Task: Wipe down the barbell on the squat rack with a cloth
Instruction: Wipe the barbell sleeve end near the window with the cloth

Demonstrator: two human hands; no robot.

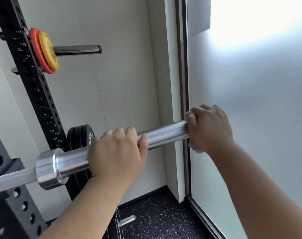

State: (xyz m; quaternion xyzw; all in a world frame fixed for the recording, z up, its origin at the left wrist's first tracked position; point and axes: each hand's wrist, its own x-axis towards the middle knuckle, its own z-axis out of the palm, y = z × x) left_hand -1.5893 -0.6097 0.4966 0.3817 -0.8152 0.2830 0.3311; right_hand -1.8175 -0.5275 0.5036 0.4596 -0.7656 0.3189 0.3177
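The chrome barbell (pixel 164 135) lies across the black squat rack (pixel 38 100), its sleeve pointing to the right. My left hand (pixel 117 152) grips the sleeve near its collar (pixel 50 168), fingers curled over the top. At the sleeve's outer end my right hand (pixel 210 130) wraps round the bar, holding a pale cloth (pixel 194 148). Only a crumpled bit of cloth shows below the palm and between the fingers.
A red and a yellow plate (pixel 45 52) hang on a storage peg (pixel 77 50) high on the rack upright. Black plates (pixel 79 137) sit behind the sleeve. A frosted glass panel (pixel 250 100) stands close behind my right hand. Speckled black floor (pixel 155 213) lies below.
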